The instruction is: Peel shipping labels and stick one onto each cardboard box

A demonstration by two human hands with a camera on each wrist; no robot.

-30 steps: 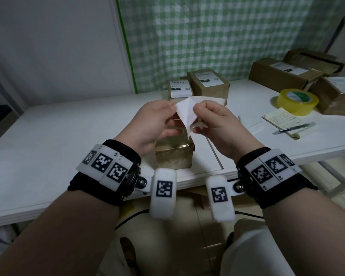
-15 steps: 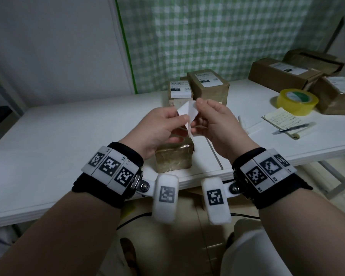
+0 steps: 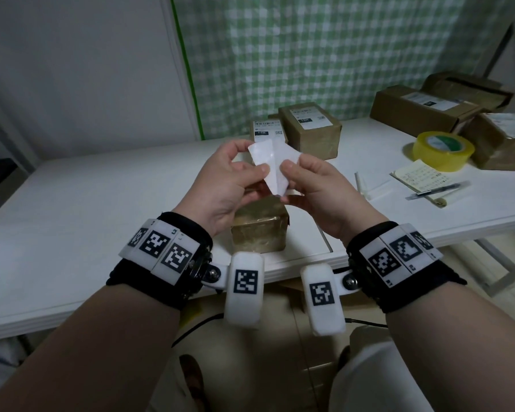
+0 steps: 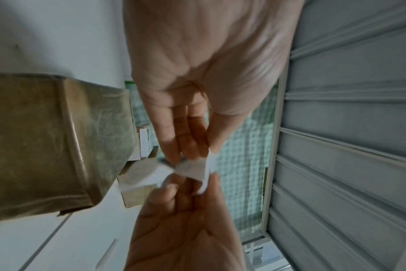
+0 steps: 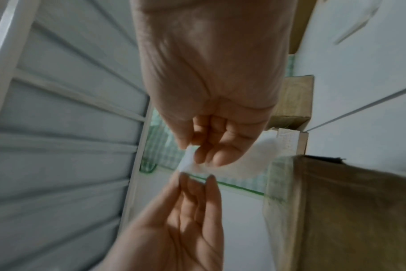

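Both hands hold a white label sheet (image 3: pixel 272 165) in the air above the table's near edge. My left hand (image 3: pixel 250 165) pinches its left part and my right hand (image 3: pixel 290 179) pinches its right part with the thumb on top. In the left wrist view the left hand (image 4: pixel 186 155) and the label (image 4: pixel 192 168) are blurred. In the right wrist view the right hand (image 5: pixel 204 157) pinches the label (image 5: pixel 243 165). Directly under the hands stands a small brown tape-wrapped box (image 3: pixel 259 230); its top is mostly hidden. Two labelled boxes (image 3: pixel 309 126) stand behind it.
On the white table (image 3: pixel 87 203) at the right lie a yellow tape roll (image 3: pixel 440 148), a notepad (image 3: pixel 416 176) and a pen (image 3: pixel 437 191). Larger cardboard boxes (image 3: pixel 422 111) are stacked at the far right. A green checked curtain hangs behind.
The label looked like a narrow strip half a second ago and now spreads wider between the hands. Both hands stay above the small box.
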